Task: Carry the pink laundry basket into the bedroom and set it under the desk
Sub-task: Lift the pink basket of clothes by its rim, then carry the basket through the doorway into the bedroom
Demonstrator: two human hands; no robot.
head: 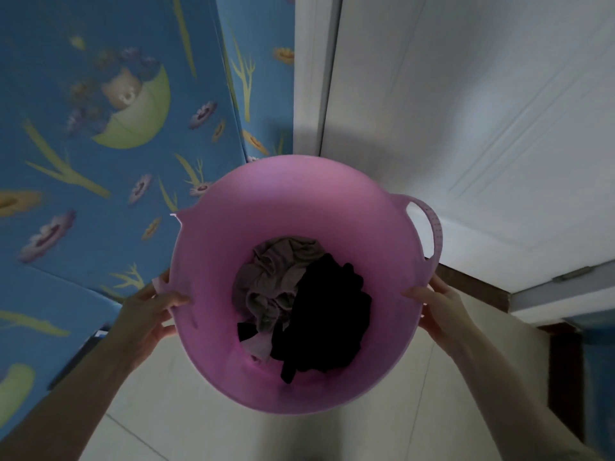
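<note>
I hold the round pink laundry basket [233, 207] in front of me above the floor. Inside it lie a grey garment [276, 274] and a black garment [329, 311]. My left hand [146, 314] grips the basket's left rim, thumb over the edge. My right hand [439, 307] grips the right rim, just below the loop handle [432, 224]. No desk is in view.
A white door [466, 111] stands straight ahead and to the right, its frame [312, 78] just beyond the basket. Blue padded wall panels with flower and bear prints [116, 128] line the left. Pale floor tiles [199, 410] lie below. A dark wooden edge [565, 377] shows at lower right.
</note>
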